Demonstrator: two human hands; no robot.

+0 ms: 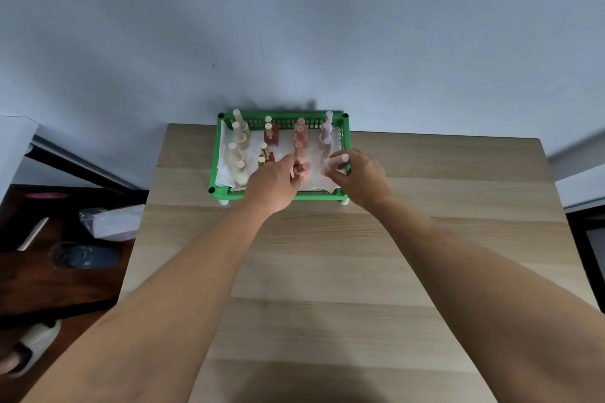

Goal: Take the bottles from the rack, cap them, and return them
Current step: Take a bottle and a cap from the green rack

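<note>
A green plastic rack (346, 144) stands at the far edge of the wooden table, lined with white paper. It holds rows of small bottles: cream ones (238, 154) on the left, dark red ones with gold caps (270, 133), pink ones (299, 134) and pale lilac ones (326, 131) on the right. My left hand (273, 185) reaches into the rack's front, fingers closed on a pink bottle (304, 171). My right hand (358, 177) grips a pale pink bottle (337, 162), tilted, at the front right of the rack.
The light wooden table (343, 271) stretches toward me and ends at a grey-blue wall behind the rack. Left of the table, on a dark floor, lie a plastic bag (113, 221), a dark slipper (86, 256) and a foot in a light slipper (29, 347).
</note>
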